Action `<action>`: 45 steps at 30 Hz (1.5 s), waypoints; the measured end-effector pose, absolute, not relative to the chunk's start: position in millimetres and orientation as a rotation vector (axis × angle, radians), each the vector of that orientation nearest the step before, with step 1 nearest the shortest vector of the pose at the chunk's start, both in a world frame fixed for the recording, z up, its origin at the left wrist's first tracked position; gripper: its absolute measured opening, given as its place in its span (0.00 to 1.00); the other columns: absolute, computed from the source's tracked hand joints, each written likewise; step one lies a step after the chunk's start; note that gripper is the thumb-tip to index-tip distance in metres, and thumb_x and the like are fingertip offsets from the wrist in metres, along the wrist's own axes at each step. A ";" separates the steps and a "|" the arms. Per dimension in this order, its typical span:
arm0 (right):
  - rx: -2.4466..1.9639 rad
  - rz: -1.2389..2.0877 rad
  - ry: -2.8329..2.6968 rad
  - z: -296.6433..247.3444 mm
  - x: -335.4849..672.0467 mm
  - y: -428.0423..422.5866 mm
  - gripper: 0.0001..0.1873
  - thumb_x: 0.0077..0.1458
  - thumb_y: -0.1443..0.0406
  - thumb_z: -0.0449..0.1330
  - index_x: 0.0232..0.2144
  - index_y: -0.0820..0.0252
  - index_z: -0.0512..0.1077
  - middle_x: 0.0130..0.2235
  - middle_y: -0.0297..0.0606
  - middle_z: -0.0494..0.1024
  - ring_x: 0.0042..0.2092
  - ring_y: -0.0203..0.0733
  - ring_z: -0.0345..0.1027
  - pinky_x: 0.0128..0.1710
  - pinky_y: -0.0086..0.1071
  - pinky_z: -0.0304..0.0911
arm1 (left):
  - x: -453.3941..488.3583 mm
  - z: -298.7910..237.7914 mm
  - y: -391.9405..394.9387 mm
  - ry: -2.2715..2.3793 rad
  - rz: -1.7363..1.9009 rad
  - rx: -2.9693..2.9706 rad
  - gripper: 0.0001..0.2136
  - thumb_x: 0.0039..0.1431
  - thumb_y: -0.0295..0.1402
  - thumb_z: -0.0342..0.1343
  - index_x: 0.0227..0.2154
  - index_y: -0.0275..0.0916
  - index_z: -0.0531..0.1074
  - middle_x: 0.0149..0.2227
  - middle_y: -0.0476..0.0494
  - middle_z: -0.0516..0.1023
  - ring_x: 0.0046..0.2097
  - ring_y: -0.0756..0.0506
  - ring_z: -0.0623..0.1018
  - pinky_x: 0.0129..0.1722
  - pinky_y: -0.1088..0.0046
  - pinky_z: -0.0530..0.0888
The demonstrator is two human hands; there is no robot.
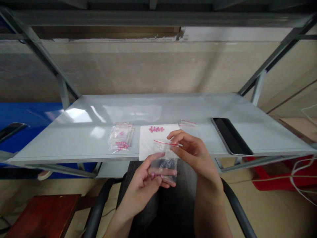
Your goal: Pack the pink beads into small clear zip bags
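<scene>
A clear zip bag [164,162] with a red seal line is held upright just off the table's front edge. My left hand [146,185] grips its lower part, thumb in front and fingers behind. A few pink beads show at the bottom of the bag by my left thumb. My right hand [189,147] pinches the bag's top right corner at the seal. Behind the bag lies a white sheet of paper [146,145], bearing a small cluster of pink beads [156,129].
Left of the paper lies a stack of zip bags [121,137] with pink beads inside. Flat zip bags [188,124] lie behind my right hand. A dark tablet [231,135] rests at the right of the table [91,145]. A red stool [42,215] stands lower left.
</scene>
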State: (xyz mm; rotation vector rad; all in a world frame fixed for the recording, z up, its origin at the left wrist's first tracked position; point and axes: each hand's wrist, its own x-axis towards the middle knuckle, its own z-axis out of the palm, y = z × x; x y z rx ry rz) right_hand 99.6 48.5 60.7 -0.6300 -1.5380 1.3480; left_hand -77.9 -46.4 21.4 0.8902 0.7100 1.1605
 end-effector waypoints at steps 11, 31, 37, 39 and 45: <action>-0.632 1.347 -1.317 53.5 80.0 40.1 0.17 0.57 0.68 0.66 0.49 0.51 0.74 0.34 0.33 0.75 0.36 0.37 0.67 0.35 0.29 0.65 | -73.3 19.9 -49.5 1.041 1.242 1.099 0.20 0.66 0.31 0.57 0.59 0.44 0.64 0.49 0.38 0.84 0.42 0.43 0.85 0.45 0.68 0.80; -0.524 1.315 -1.466 64.1 78.6 7.2 0.15 0.60 0.72 0.62 0.47 0.50 0.75 0.32 0.33 0.74 0.32 0.36 0.66 0.32 0.30 0.65 | -96.4 42.8 -62.5 1.358 1.757 1.326 0.04 0.63 0.31 0.61 0.36 0.45 0.80 0.40 0.47 0.83 0.46 0.43 0.80 0.60 0.62 0.70; -0.534 1.303 -1.517 61.0 80.5 8.2 0.16 0.60 0.72 0.61 0.48 0.49 0.75 0.33 0.33 0.74 0.34 0.37 0.67 0.34 0.31 0.65 | -97.0 46.9 -59.5 1.342 1.751 1.404 0.06 0.63 0.28 0.59 0.33 0.45 0.78 0.35 0.49 0.81 0.42 0.44 0.79 0.61 0.59 0.67; -0.547 1.299 -1.542 60.4 82.3 8.1 0.17 0.60 0.72 0.61 0.48 0.49 0.75 0.33 0.33 0.74 0.34 0.37 0.67 0.34 0.32 0.66 | -97.2 46.6 -59.1 1.343 1.758 1.404 0.05 0.63 0.28 0.59 0.33 0.45 0.78 0.34 0.49 0.81 0.41 0.44 0.79 0.61 0.58 0.66; -0.559 1.210 -1.790 64.6 85.3 8.7 0.23 0.52 0.75 0.61 0.50 0.51 0.74 0.35 0.34 0.75 0.36 0.41 0.69 0.37 0.35 0.66 | -97.4 45.2 -58.6 1.339 1.712 1.479 0.07 0.62 0.26 0.59 0.33 0.46 0.77 0.34 0.50 0.81 0.39 0.44 0.79 0.61 0.57 0.64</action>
